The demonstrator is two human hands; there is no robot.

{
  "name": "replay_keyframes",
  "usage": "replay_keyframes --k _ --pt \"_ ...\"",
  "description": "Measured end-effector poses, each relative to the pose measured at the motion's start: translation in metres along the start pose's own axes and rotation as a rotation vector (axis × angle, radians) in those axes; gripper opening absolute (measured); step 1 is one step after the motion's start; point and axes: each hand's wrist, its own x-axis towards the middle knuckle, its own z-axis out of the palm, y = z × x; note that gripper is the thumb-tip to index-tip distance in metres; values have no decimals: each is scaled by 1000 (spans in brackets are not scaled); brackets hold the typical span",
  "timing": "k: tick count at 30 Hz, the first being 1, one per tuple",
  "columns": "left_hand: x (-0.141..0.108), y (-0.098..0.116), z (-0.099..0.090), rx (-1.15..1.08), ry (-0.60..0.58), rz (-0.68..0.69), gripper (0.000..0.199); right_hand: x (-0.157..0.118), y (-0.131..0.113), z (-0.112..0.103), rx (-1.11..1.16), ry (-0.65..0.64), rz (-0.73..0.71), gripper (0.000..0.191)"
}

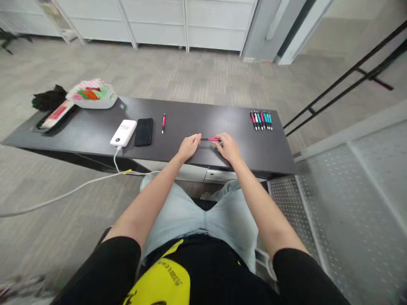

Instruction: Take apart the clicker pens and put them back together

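On the dark table [190,114], a black bundle [49,98] and a tray [57,118] with a red-and-white packet [58,113] are seen at the far left, beside a white bowl [95,96] filled with colourful wrapping. A power bank [124,132], joined to a white cable [79,186], is placed just beside a phone [144,132]. A single red pen [163,123] is laid apart. Above the table's near part, a red-and-black pen [210,139] is held level between both hands: its black end is pinched by the nearly closed left hand [190,147], its red end by the loosely curled fingers of the right hand [227,147]. At the right, red, white and teal pens [261,120] are lined up in a row.
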Motion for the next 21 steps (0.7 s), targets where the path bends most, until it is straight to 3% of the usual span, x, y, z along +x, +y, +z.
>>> replay_keyframes --k 10,16,21 --pt "-5 3 1 31 -1 -24 50 1 3 2 19 -21 11 23" --pt "-6 2 0 35 -7 -25 48 0 -1 -1 -23 -51 5 33" --pt "-5 0 1 36 -3 -27 49 -1 -2 -2 38 -54 9 24"
